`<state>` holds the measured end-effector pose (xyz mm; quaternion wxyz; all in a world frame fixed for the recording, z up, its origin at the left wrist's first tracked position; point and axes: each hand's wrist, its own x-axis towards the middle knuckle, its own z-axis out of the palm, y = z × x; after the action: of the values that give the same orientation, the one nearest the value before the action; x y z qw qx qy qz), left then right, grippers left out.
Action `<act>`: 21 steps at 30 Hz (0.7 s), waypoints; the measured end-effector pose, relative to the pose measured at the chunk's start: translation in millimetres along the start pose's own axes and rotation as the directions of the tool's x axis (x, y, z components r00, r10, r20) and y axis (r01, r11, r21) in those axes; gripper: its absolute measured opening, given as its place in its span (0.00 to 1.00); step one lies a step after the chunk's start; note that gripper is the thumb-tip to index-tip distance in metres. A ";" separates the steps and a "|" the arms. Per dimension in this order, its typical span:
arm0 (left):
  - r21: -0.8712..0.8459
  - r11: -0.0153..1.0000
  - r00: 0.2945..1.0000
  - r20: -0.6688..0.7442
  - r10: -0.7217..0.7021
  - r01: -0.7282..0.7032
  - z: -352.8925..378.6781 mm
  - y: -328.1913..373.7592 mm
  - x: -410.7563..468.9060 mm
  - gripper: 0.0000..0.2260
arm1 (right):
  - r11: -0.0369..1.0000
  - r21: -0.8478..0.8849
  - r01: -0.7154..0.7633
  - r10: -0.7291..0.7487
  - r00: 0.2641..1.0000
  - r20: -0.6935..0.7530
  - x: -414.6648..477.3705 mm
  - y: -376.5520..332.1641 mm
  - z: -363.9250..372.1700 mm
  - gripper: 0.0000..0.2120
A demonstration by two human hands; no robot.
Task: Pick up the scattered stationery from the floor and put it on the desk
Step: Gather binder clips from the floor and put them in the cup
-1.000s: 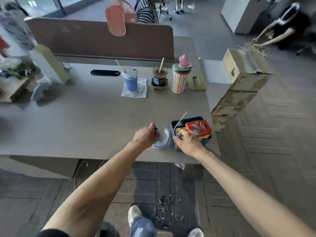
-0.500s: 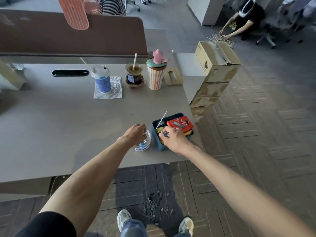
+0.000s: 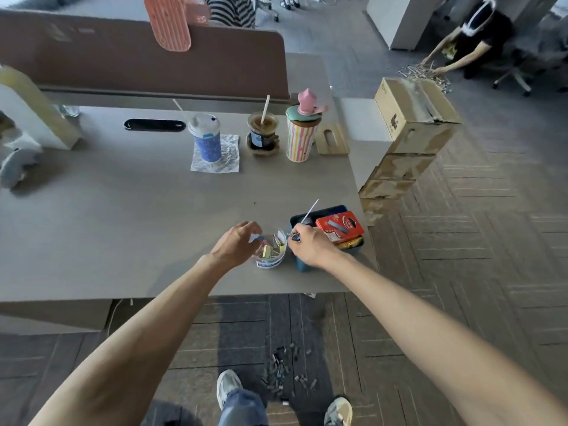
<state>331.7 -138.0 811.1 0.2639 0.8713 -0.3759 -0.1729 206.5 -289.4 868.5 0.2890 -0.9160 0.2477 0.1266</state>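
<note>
A pale clip (image 3: 255, 238) is seemingly pinched in the curled left hand (image 3: 235, 245) and a dark clip (image 3: 295, 237) in the right hand (image 3: 312, 245), and both are best released low inside the clear tub (image 3: 270, 263) on the desk (image 3: 123, 226).

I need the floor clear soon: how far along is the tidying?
Done: yellow clips sit in the clear tub on the desk. In hand: left hand pinches a pale clip over it, right hand a dark clip. Left: a pile of clips on the floor.
</note>
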 end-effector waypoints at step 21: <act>-0.018 0.986 0.986 0.019 -0.163 0.164 -22.2 -61.7 -64.3 0.16 | 0.949 -0.315 0.029 0.013 0.991 0.131 85.8 -49.3 47.4 0.14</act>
<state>335.2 -47.1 799.1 0.2539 0.8950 -0.3038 -0.2053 300.7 -259.0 821.3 0.1550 -0.9411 0.2011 0.2234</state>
